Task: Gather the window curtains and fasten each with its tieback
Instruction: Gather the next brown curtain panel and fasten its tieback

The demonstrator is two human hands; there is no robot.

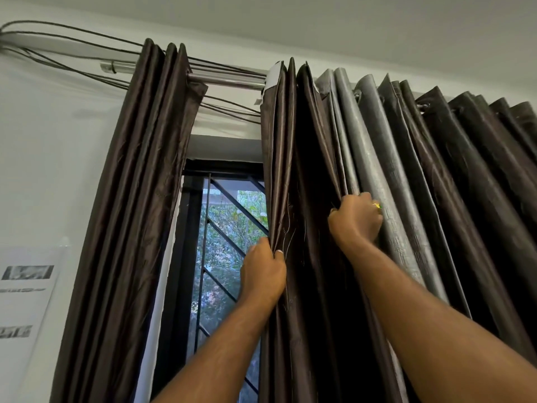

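- Head view, general: seen from below, two arms reach up to a window dressed with dark curtains hung by eyelets on a metal rod (226, 80); loose cables (72, 39) run along the wall above it.
- Left curtain (136, 199): a brown, satin-sheened panel already bunched into narrow vertical pleats at the left of the opening. No tieback is visible anywhere in this view.
- Right curtain (293, 170): the same glossy brown cloth, its leading edge standing beside the exposed window grille (229, 216). Further right the pleats turn to show a grey, crinkle-textured backing (374, 158), then darker folds towards the frame edge.
- Left hand (263, 274): closed on the leading edge of the right curtain, thumb in front and fingers wrapped behind the hem, probably so that the edge can be steered along the rod.
- Right hand (356, 221): fisted around a fold where brown cloth meets grey backing, higher than the left hand; a small yellow item (376, 205) shows at its fingers, too small to identify.
- Judgement: gripping two separated folds suits pressing the pleats together; gathering appears under way, fastening not yet done.
- Wall, left: a printed sheet (26, 289), its text blurred.
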